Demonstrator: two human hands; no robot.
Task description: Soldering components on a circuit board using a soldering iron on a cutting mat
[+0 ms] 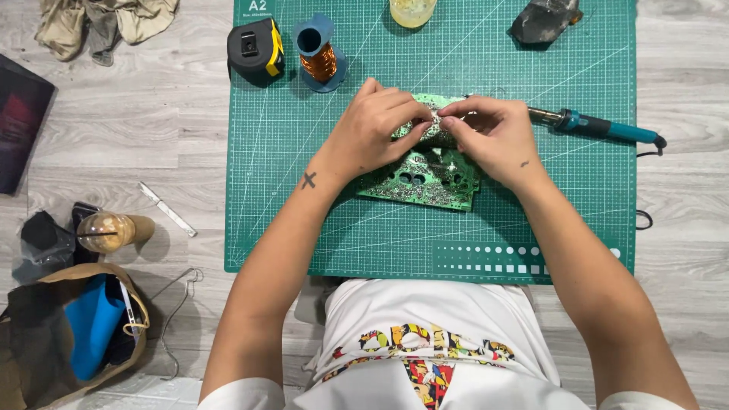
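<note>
Both the left hand point(373, 129) and the right hand point(492, 135) pinch a green circuit board point(427, 176) at mid-mat. A soldering iron point(600, 127) lies near the cutting mat's point(456, 235) right edge.

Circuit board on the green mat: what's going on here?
A person seated at a green cutting mat has both hands on a green circuit board. The left hand and right hand meet over its raised upper edge, fingertips pinching something small there; what exactly is too small to tell. A soldering iron lies on the mat just right of the hands, untouched. A spool of copper wire, a tape measure and a jar sit along the mat's far edge.
</note>
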